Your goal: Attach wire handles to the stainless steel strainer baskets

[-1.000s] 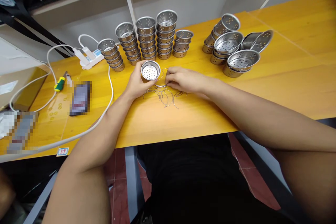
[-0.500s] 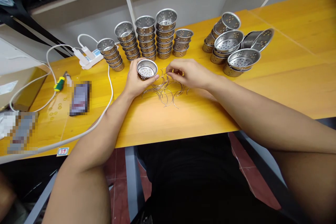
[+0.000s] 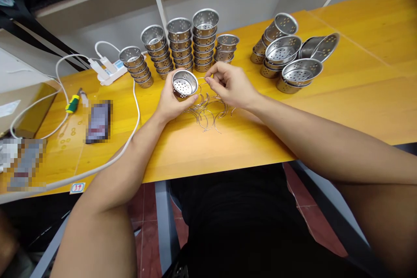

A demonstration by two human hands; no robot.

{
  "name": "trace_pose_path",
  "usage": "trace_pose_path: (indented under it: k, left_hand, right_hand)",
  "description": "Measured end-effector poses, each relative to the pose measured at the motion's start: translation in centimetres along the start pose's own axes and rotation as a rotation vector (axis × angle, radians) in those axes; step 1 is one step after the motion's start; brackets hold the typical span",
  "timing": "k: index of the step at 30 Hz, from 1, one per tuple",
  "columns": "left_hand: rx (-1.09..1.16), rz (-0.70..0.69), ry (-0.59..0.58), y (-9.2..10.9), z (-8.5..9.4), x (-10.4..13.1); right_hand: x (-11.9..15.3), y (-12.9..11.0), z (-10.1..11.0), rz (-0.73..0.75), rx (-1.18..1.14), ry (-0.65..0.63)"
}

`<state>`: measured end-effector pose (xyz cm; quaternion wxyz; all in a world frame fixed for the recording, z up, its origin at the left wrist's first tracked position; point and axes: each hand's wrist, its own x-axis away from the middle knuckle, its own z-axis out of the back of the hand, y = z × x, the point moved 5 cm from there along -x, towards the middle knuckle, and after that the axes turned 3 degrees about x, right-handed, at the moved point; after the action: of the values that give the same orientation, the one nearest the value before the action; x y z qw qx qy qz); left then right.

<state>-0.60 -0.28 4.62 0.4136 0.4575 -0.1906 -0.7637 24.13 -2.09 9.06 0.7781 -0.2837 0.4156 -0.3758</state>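
Observation:
A perforated metal strainer cup [image 3: 184,84] is gripped by my left hand [image 3: 171,100], thumb at its near side and its mouth tipped toward me. Between the thumb and forefinger of my right hand [image 3: 230,84] is a thin curved wire [image 3: 202,78], just right of the cup's rim. On the table below both hands lies a loose pile of curved wire pieces [image 3: 208,115]. Behind the hands stand several stacks of the same cups [image 3: 205,39].
More cups [image 3: 301,73] lean in tilted stacks at the right. On the left are a power strip [image 3: 112,74] with a white cable [image 3: 137,108], a green and yellow screwdriver [image 3: 73,103], and a blurred dark object [image 3: 98,121]. A number label [image 3: 77,188] marks the table edge.
My right hand has lifted off the wire pile, taking a curved wire up beside the cup. My left hand has raised the cup slightly and moved it a little right.

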Motion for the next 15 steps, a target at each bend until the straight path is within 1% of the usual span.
trace_pose_path:
  k: [3,6,10,12,15]
  left_hand:
    - [0.071,-0.006,-0.041,0.5,-0.8,0.4]
    - [0.102,0.013,-0.083,0.9,-1.6,0.8]
    - [0.133,-0.009,-0.091,1.5,-2.1,1.0]
    - [0.149,-0.009,-0.112,1.6,-2.3,1.0]
    - [0.163,0.037,-0.147,1.3,-2.6,1.1]
  right_hand:
    - [0.0,-0.6,-0.4,0.001,-0.024,0.036]
    - [-0.1,-0.7,-1.0,0.004,-0.035,0.042]
    - [-0.1,-0.3,-1.7,-0.006,0.008,0.037]
    - [-0.1,-0.1,-1.7,-0.009,0.028,0.053]
    - [0.0,0.0,-1.7,-0.007,0.03,0.076]
